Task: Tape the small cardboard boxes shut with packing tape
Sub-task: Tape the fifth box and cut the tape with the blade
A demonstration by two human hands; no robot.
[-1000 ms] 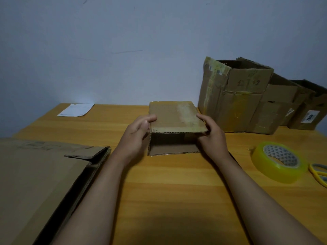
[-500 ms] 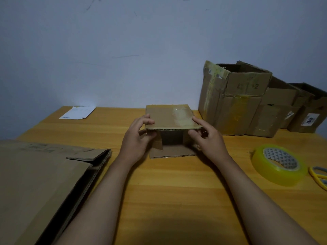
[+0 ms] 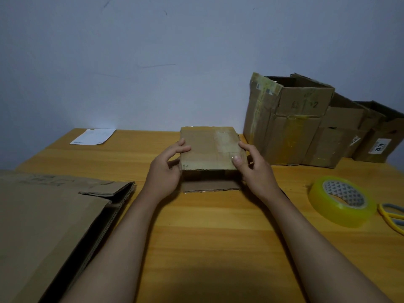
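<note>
Head view, looking down over a wooden table (image 3: pixel 207 237) with a smooth, honey-coloured grain, set against a plain blue-grey wall.

At the centre of the frame sits a small cardboard box (image 3: pixel 209 147), brown corrugated board, rectangular, its top face scuffed and streaked with old glossy tape. Its near end is open: the ragged fluted edge of the top panel shows, and a bottom flap lies flat on the table toward the viewer.

The left hand (image 3: pixel 166 169) grips the box's left near corner, fingers curled over the top face and thumb at the side. The right hand (image 3: pixel 253 169) grips the right near corner, thumb pressed flat on the top face, fingers wrapped round the side.

At the right of the frame a roll of packing tape (image 3: pixel 341 202), translucent yellow with a white patterned core, lies flat, well apart from the box. Yellow scissors (image 3: pixel 393 217) lie just beyond it at the edge. Several worn, open cardboard boxes (image 3: pixel 290 121) stand in the upper right. Flattened cardboard (image 3: pixel 50 226) fills the lower left; a white paper (image 3: pixel 93 136) lies at the upper left of the table.

Compared with half a second ago, both thumbs have come out from the open end onto the box's outside, and the side flaps seen inside are no longer visible.
</note>
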